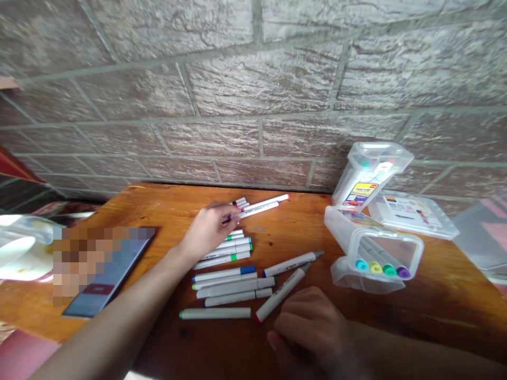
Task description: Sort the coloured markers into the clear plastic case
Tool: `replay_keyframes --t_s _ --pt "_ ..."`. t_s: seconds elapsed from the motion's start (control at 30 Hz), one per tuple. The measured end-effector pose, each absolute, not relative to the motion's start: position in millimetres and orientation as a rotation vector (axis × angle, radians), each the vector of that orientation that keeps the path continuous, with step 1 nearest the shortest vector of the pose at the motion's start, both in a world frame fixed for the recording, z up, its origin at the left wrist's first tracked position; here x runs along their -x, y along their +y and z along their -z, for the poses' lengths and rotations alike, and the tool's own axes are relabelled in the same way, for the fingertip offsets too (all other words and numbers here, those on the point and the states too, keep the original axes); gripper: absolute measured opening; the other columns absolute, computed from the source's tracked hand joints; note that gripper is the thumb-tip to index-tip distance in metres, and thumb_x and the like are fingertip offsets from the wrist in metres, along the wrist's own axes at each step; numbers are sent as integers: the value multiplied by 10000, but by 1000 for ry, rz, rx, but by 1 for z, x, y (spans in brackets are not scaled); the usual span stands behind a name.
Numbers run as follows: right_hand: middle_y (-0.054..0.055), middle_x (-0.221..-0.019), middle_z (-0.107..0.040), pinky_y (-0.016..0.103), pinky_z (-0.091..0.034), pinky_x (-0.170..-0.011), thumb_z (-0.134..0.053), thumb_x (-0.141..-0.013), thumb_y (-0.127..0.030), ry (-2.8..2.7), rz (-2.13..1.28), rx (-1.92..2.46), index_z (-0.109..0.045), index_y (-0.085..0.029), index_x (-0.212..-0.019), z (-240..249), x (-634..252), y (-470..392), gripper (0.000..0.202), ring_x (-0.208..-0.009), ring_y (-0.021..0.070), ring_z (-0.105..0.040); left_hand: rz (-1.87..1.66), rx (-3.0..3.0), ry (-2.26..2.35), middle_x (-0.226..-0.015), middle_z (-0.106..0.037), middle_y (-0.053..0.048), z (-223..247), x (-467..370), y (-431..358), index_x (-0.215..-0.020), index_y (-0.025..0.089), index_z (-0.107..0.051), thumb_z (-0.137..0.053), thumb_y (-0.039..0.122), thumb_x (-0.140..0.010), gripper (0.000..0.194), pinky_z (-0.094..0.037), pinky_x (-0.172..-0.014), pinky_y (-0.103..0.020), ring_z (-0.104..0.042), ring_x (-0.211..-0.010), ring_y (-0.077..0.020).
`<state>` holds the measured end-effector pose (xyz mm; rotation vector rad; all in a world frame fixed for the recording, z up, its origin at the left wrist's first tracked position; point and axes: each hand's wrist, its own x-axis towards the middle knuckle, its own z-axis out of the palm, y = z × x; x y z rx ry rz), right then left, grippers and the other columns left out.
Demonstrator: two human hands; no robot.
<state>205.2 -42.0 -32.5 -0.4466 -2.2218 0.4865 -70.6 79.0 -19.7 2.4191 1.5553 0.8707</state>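
So the left hand (209,227) is reaching over the brown wooden desk (297,224) toward the wall, fingers bent down at the near end of a slim white marker with a purple tip (259,210), though honestly you can't tell if it's properly gripped or just touched. The right hand (311,319) is curled into a loose fist, low on the right side, nothing visible in it, right next to a white marker with a red end and grey taper (275,301). As for handling, these look like hard plastic, so probably light, stiff, and not fragile, but the smooth barrels could be a bit slippery or prone to rolling. The middle of the barrel is likely the best spot to pinch. Lookwise, the purple-tipped one has a plain white body with small dark print, and it lies slightly angled just beside a similar white marker with a pinkish-red tip (273,200). Nearer the body there's a rough column of pale markers, including a chunkier grey-white one (227,288) and a white one with a green end (216,313) lying sideways at the bottom.
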Motion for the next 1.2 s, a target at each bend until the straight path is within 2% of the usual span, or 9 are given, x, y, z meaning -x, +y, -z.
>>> replay_keyframes --t_s 0.23,0.4,0.53,0.73,1.0,1.1,1.2 --pt "-34 -566 -587 318 -343 -496 -575 -900 -62 -2242 -508 455 -500 -236 -662 31 -204 -43 304 -468 129 -450 -849 -2406 1545 -1042 -832 -59 29 69 83 -1038 220 -819 -670 234 -955 172 -547 -838 -315 -766 -911 -235" --pt "-35 -565 -591 326 -365 -514 -575 -912 -59 -2246 -503 465 -505 -237 -671 30 -205 -43 308 -471 134 -462 -832 -2401 1566 -1040 -820 -70 30 66 83 -1013 220 -814 -705 253 -933 139 -546 -879 -342 -753 -963 -256" --pt "-41 -562 -580 327 -361 -516 -584 -910 -51 -2257 -505 459 -504 -238 -671 29 -206 -44 313 -469 134 -462 -804 -2392 1578 -1068 -819 -92 33 64 84 -1065 209 -816 -695 272 -942 184 -553 -900 -367 -747 -981 -271" --pt "-39 -563 -582 329 -354 -510 -582 -919 -55 -2261 -510 452 -529 -229 -672 29 -205 -43 306 -471 135 -472 -801 -2344 1575 -1087 -827 -84 34 63 83 -1027 208 -823 -691 248 -926 171 -563 -893 -354 -760 -973 -258" --pt "-40 -564 -586 317 -364 -526 -576 -929 -74 -2275 -523 457 -506 -234 -666 29 -207 -43 316 -471 132 -482 -780 -2295 1536 -928 -810 -33 32 62 81 -1032 207 -833 -751 221 -875 178 -548 -734 -287 -736 -784 -194" --pt "-43 -557 -581 318 -360 -521 -580 -924 -80 -2265 -526 459 -488 -241 -664 30 -206 -43 319 -467 133 -474 -744 -2347 1481 -873 -785 -30 32 61 80 -981 235 -839 -721 225 -914 136 -534 -766 -306 -707 -783 -202" --pt "-36 -559 -591 320 -366 -518 -577 -931 -94 -2278 -550 462 -482 -246 -664 30 -206 -43 322 -472 138 -489 -748 -2381 1450 -920 -778 -63 33 60 78 -963 234 -828 -664 239 -968 164 -533 -853 -354 -702 -872 -241"
